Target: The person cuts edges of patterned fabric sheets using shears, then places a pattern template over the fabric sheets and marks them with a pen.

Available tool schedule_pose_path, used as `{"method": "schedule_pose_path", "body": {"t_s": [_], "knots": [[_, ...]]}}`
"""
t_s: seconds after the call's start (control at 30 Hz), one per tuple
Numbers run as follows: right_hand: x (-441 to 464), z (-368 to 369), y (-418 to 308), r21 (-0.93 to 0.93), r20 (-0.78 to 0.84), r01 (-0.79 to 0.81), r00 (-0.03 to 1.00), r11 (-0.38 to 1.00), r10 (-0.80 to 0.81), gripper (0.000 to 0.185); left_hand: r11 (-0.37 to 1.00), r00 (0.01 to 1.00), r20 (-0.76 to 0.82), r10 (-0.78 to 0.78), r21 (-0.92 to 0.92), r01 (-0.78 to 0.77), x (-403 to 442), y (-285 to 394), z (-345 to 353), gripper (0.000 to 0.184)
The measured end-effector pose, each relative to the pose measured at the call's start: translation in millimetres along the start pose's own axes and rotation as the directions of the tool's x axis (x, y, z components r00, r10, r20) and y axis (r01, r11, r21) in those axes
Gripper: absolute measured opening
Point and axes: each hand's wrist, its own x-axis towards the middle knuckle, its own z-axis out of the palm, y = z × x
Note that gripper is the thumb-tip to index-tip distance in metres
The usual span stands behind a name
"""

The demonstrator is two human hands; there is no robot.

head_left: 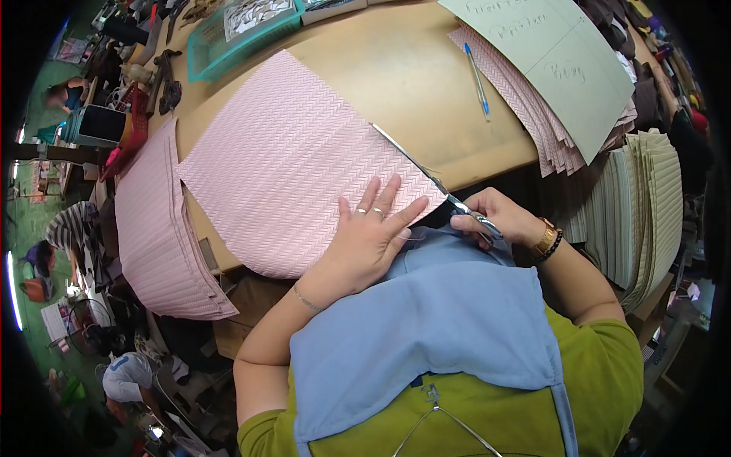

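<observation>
A pink sheet with a zigzag weave point(282, 160) lies on the table and reaches over its front edge. My left hand point(373, 232) rests on the sheet's near right part, fingers spread, palm down. Metal scissors point(464, 207) are in my right hand point(499, 217), its fingers wrapped round the handles. Their long blades lie along the sheet's right edge, pointing away and to the left. A loose thread hangs by my left fingertips.
Stacked pink pieces point(164, 228) lie at the left. A teal basket point(205, 49) stands at the back. A blue pen point(477, 80) lies near a green-grey card point(560, 68) on pink sheets. Pale layered material point(647, 206) stands right. Several people are at the far left.
</observation>
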Motion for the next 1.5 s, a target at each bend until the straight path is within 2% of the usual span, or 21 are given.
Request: {"method": "schedule_pose_path", "body": {"t_s": [0.53, 0.63, 0.73, 1.03, 1.2, 1.23, 1.33, 1.43, 1.5], "knots": [[4, 6, 8, -0.010, -0.022, 0.024, 0.999, 1.000, -0.024, 0.040, 1.000, 1.000, 0.004, 0.016, -0.019, -0.016, -2, 0, 2, 0.046], [7, 7, 6, 0.016, -0.035, 0.041, 0.999, 0.999, -0.041, 0.040, 0.980, 0.995, 0.078, 0.062, -0.194, -0.046, -5, 3, -8, 0.046], [10, 8, 6, 0.011, -0.052, 0.051, 0.997, 0.999, -0.051, 0.042, 0.966, 0.990, 0.101, 0.099, -0.247, -0.071, -7, 6, -9, 0.047], [12, 11, 11, 0.011, -0.069, 0.040, 0.997, 0.999, -0.039, 0.041, 0.967, 0.991, 0.096, 0.090, -0.248, -0.064, -6, 5, -7, 0.047], [11, 10, 11, 0.020, -0.053, 0.027, 0.998, 0.999, -0.026, 0.039, 0.944, 0.992, 0.098, 0.084, -0.326, -0.048, -9, 8, -14, 0.047], [11, 10, 10, 0.037, -0.049, 0.030, 0.998, 0.999, -0.029, 0.039, 0.935, 0.992, 0.098, 0.084, -0.351, -0.044, -11, 9, -19, 0.048], [11, 9, 8, 0.068, -0.038, 0.033, 0.999, 0.997, -0.030, 0.038, 0.757, 0.989, 0.059, 0.133, -0.651, -0.063, -22, 10, -39, 0.049], [14, 7, 8, 0.091, -0.037, 0.051, 0.998, 0.995, -0.048, 0.039, 0.631, 0.969, 0.079, 0.233, -0.771, -0.089, -31, 10, -47, 0.051], [15, 6, 7, 0.084, -0.034, 0.065, 0.997, 0.994, -0.063, 0.039, 0.612, 0.954, 0.125, 0.272, -0.787, -0.072, -33, 13, -47, 0.052]]}}
